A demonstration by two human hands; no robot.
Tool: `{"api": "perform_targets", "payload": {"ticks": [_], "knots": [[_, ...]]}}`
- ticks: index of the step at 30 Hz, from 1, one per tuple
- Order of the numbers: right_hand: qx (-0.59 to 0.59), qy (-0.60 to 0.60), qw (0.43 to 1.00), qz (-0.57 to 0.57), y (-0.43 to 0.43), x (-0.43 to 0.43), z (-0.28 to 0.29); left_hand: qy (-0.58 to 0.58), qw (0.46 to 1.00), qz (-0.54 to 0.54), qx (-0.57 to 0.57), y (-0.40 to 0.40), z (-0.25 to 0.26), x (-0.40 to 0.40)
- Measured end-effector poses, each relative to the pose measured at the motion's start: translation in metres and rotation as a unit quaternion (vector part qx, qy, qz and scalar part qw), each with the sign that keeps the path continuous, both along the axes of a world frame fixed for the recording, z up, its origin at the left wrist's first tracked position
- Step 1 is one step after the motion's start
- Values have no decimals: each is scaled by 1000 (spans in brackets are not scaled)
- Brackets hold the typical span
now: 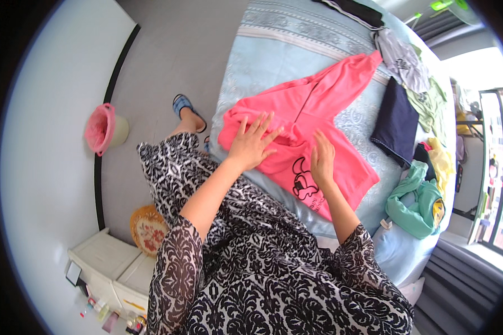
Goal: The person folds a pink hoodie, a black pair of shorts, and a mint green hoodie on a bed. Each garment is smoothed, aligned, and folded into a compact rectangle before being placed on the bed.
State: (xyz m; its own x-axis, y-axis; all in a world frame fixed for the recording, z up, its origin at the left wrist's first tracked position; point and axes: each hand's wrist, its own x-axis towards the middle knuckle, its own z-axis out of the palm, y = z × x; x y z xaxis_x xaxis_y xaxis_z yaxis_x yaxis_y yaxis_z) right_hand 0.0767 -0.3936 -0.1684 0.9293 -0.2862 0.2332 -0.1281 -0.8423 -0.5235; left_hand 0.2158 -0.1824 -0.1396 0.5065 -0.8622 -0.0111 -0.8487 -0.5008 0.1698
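A coral-pink hooded sweatshirt (348,155) with a black cartoon print lies spread on the light-blue patterned bed cover (276,54). My left hand (251,144), fingers spread, rests over the bunched hood part of the sweatshirt and grips nothing. To its right, beside the print, my right hand (323,161) is over the same garment with its fingers extended, holding nothing. One sleeve reaches away toward the far side of the bed.
Along the bed's right side lie a folded navy garment (396,121), a grey garment (402,60), a green one (431,104), a yellow one (442,165) and a teal one (415,201). A lined bin (119,130) stands by the left wall, near a round stool (149,230) and white drawers (109,259).
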Motion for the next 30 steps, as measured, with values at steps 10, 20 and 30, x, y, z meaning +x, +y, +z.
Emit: {"api": "perform_targets", "payload": {"ticks": [10, 20, 30], "knots": [[189, -91, 901, -380, -173, 117, -33, 118, 993, -5, -11, -56, -32, -22], [312, -165, 833, -426, -325, 215, -47, 140, 990, -15, -27, -46, -53, -21], [472, -139, 792, -360, -361, 217, 7, 167, 986, -25, 0, -44, -52, -19]]}}
